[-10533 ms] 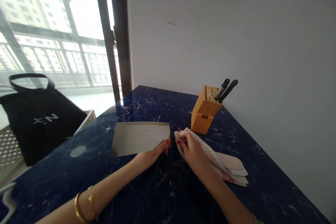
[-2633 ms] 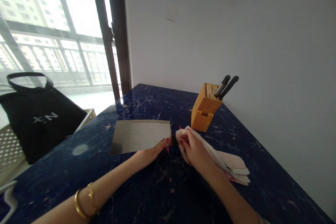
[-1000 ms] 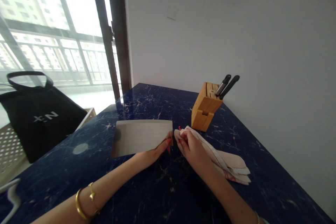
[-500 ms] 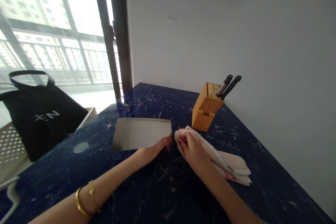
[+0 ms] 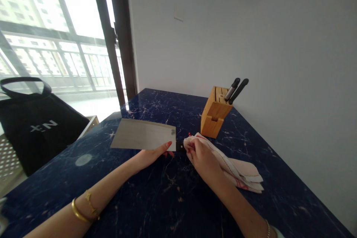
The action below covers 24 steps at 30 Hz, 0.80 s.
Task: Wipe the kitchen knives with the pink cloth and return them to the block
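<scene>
A wide steel cleaver [image 5: 143,134] lies over the dark blue marble table [image 5: 167,200] with its blade pointing left, tilted up a little. My left hand [image 5: 152,155] pinches the lower edge of the blade near the handle end, thumb under, fingers on top. My right hand [image 5: 201,158] is closed round a cream cloth with red stripes [image 5: 240,171], and the cloth is wrapped over the cleaver's dark handle, which mostly stays hidden. The rest of the cloth trails to the right on the table.
A wooden knife block [image 5: 214,116] with two black-handled knives [image 5: 235,90] stands behind the cloth near the white wall. A black tote bag [image 5: 36,126] sits on a perforated surface left of the table, by the window.
The blade has tipped so its face is seen flatter and higher. My left hand shifted from the blade's corner to its lower edge. The right hand stays wrapped in the cloth on the handle.
</scene>
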Each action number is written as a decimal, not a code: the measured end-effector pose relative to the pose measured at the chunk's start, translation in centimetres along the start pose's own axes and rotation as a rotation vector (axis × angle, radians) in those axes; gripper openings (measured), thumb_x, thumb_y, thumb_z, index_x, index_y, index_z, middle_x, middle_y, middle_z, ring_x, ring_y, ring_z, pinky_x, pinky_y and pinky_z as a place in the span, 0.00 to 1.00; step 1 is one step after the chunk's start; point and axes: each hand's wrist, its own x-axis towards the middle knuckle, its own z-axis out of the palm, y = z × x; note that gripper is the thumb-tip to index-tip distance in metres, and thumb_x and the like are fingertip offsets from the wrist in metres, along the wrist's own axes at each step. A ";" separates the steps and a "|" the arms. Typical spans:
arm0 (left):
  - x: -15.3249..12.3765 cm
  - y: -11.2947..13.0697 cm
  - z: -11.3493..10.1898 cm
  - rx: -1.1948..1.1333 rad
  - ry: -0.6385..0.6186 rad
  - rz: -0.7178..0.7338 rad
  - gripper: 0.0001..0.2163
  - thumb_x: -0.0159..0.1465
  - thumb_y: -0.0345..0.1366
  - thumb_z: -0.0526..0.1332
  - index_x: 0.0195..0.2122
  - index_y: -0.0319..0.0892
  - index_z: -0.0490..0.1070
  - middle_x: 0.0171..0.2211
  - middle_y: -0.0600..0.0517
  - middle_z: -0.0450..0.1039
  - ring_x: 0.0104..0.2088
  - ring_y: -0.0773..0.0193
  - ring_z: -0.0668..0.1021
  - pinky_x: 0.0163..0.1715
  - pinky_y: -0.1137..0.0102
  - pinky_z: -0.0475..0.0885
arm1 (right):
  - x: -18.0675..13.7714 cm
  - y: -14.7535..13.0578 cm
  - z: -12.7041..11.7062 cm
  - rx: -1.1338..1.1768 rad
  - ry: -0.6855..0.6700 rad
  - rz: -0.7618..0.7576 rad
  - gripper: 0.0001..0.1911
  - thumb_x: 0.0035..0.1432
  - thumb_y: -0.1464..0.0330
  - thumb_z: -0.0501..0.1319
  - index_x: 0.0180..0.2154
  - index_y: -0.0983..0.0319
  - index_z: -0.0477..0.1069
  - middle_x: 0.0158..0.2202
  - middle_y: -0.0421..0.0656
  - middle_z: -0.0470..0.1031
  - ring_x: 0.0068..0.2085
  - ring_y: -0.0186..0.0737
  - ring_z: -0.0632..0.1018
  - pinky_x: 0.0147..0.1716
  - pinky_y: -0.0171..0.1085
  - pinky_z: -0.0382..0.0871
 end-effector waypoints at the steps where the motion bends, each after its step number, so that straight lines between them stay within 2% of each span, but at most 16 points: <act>1: 0.0 0.0 -0.2 0.006 -0.003 0.000 0.23 0.61 0.51 0.48 0.27 0.41 0.76 0.26 0.52 0.74 0.29 0.63 0.73 0.38 0.70 0.67 | 0.1 0.7 -0.1 -0.037 0.008 0.008 0.07 0.51 0.74 0.50 0.34 0.61 0.60 0.35 0.46 0.70 0.37 0.42 0.70 0.38 0.40 0.63; 6: -0.2 0.5 -0.6 0.009 -0.022 -0.072 0.23 0.62 0.51 0.47 0.30 0.41 0.76 0.28 0.52 0.74 0.32 0.62 0.74 0.39 0.70 0.67 | 0.3 2.9 -0.6 -0.129 0.045 0.072 0.06 0.50 0.75 0.49 0.32 0.62 0.60 0.32 0.46 0.68 0.36 0.42 0.70 0.37 0.41 0.63; 13: -0.5 0.7 0.2 0.060 -0.055 0.028 0.21 0.63 0.49 0.46 0.31 0.42 0.75 0.30 0.53 0.75 0.34 0.62 0.75 0.43 0.70 0.65 | 0.0 -0.2 -0.2 0.076 0.012 -0.003 0.07 0.55 0.75 0.47 0.35 0.60 0.59 0.36 0.43 0.70 0.38 0.38 0.70 0.39 0.38 0.63; 20: -0.3 1.0 0.2 0.122 -0.051 0.059 0.22 0.63 0.48 0.45 0.29 0.41 0.75 0.27 0.53 0.73 0.31 0.63 0.74 0.40 0.71 0.67 | 0.4 2.3 -0.3 0.029 0.068 0.075 0.05 0.53 0.73 0.49 0.34 0.61 0.61 0.32 0.44 0.69 0.34 0.39 0.70 0.34 0.38 0.63; 24: -0.4 1.1 0.6 0.126 -0.002 0.018 0.22 0.62 0.49 0.46 0.28 0.41 0.74 0.27 0.53 0.73 0.31 0.63 0.75 0.40 0.70 0.67 | 0.3 1.4 -0.4 0.097 0.063 0.063 0.06 0.54 0.73 0.49 0.34 0.60 0.61 0.33 0.43 0.70 0.34 0.38 0.70 0.35 0.38 0.63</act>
